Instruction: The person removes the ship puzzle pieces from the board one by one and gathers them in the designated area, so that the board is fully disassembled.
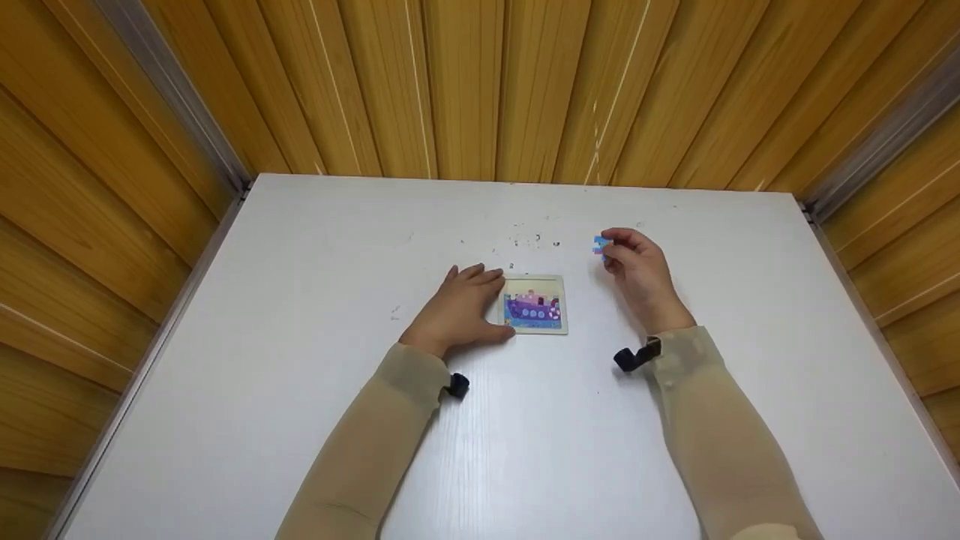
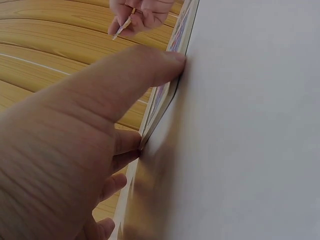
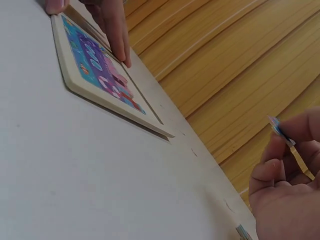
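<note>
My left hand (image 1: 469,307) grips the left side of a small square jigsaw puzzle board (image 1: 564,307), thumb at its lower edge and fingers by its upper left corner. The board lies flat; its pale frame surrounds a picture of a purple ship on blue water, and a cream strip of backing shows along the top. To the right, above the table, my right hand (image 1: 641,274) pinches a small blue jigsaw piece (image 1: 600,246) between thumb and fingertips. In the right wrist view a yellowish edge (image 3: 302,162) shows farther inside that hand.
Another small piece (image 3: 242,232) shows low in the right wrist view, partly cut off. Small dark marks (image 1: 538,238) dot the white table (image 1: 337,247) beyond the board. Wood-patterned walls (image 1: 465,90) stand at the back and both sides.
</note>
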The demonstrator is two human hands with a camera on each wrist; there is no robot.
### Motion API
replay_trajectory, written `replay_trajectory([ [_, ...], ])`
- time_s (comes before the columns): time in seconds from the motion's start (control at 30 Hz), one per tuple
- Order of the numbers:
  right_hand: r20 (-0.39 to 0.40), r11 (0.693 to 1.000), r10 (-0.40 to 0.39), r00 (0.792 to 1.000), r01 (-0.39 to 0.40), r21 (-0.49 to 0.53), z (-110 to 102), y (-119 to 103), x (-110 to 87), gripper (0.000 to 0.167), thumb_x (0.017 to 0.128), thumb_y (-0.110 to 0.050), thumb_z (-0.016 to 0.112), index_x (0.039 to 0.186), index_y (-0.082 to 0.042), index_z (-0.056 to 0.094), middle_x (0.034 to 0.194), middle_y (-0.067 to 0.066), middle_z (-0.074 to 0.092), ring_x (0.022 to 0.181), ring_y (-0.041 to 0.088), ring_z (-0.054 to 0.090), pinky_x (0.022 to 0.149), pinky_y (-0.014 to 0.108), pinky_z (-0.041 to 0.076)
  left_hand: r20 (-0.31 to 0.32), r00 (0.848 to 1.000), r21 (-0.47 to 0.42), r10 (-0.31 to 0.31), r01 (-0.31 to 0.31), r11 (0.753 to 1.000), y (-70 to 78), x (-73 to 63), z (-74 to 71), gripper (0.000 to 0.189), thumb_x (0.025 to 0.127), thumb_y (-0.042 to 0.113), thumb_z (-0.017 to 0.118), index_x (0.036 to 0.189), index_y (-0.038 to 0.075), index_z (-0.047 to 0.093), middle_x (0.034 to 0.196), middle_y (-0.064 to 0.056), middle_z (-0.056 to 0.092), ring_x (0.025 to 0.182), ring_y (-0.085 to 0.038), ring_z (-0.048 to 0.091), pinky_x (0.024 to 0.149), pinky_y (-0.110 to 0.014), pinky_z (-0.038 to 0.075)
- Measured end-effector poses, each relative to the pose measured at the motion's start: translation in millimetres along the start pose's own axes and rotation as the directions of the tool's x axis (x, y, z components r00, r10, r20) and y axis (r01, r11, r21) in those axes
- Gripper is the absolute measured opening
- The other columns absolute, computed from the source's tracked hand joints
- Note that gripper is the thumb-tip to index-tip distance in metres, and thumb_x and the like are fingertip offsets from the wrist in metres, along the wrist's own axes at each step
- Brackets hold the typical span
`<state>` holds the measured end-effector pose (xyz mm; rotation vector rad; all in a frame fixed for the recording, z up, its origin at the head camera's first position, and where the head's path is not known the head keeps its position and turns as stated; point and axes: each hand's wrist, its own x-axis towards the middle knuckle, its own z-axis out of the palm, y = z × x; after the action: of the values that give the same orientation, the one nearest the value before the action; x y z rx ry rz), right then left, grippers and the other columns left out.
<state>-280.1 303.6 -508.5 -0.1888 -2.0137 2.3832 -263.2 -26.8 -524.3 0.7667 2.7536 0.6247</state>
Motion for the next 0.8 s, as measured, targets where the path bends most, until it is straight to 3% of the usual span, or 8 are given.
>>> replay_trajectory([
  [0.13, -0.080, 0.989, -0.030, 0.996, 0.041, 0.139, -10.9, -5.2, 3.2, 0.017, 0.113, -0.002, 0.061, 0.130, 0.001, 0.067, 0.106, -0.003, 0.067, 0.089, 0.012, 0.057, 0.076, 0.021, 0.053, -0.001, 1.000, -0.008, 0.000, 0.000, 1.000, 0.0, -0.5, 0.0, 0.101, 0.092, 0.061, 0.086, 0.174, 0.017, 0.047, 0.184, 0.003, 0.043, 0.178, -0.028, 0.025, 0.149, -0.055, 0.003],
  [0.33, -0.211, 0.964, -0.020, 0.977, 0.075, 0.255, -34.3, -15.5, 4.6, 0.015, 0.109, -0.003, 0.072, 0.122, -0.006, 0.066, 0.099, 0.001, 0.067, 0.088, 0.015, 0.059, 0.072, 0.022, 0.055, 0.006, 1.000, -0.006, -0.005, 0.005, 1.000, 1.4, -0.5, -0.5, 0.101, 0.093, 0.060, 0.086, 0.174, 0.017, 0.046, 0.184, 0.003, 0.042, 0.178, -0.028, 0.024, 0.149, -0.054, 0.002],
  [0.63, -0.332, 0.964, 0.018, 0.943, 0.072, 0.256, -68.1, -25.6, 6.7, 0.014, 0.105, -0.005, 0.079, 0.119, -0.009, 0.078, 0.101, 0.002, 0.071, 0.092, 0.016, 0.060, 0.071, 0.021, 0.055, 0.006, 1.000, -0.003, 0.002, -0.002, 1.000, 2.5, -0.1, -1.5, 0.101, 0.092, 0.060, 0.086, 0.175, 0.016, 0.046, 0.184, 0.002, 0.041, 0.178, -0.029, 0.024, 0.149, -0.054, 0.003],
  [0.8, -0.387, 0.992, 0.069, 0.920, -0.020, 0.128, -78.3, -30.3, 5.8, 0.015, 0.105, -0.009, 0.080, 0.117, -0.015, 0.085, 0.105, -0.003, 0.074, 0.100, 0.015, 0.062, 0.078, 0.020, 0.056, 0.004, 1.000, -0.015, 0.000, 0.000, 1.000, 2.8, 0.0, -1.4, 0.101, 0.093, 0.059, 0.086, 0.174, 0.017, 0.046, 0.184, 0.002, 0.042, 0.178, -0.028, 0.025, 0.149, -0.054, 0.004],
])
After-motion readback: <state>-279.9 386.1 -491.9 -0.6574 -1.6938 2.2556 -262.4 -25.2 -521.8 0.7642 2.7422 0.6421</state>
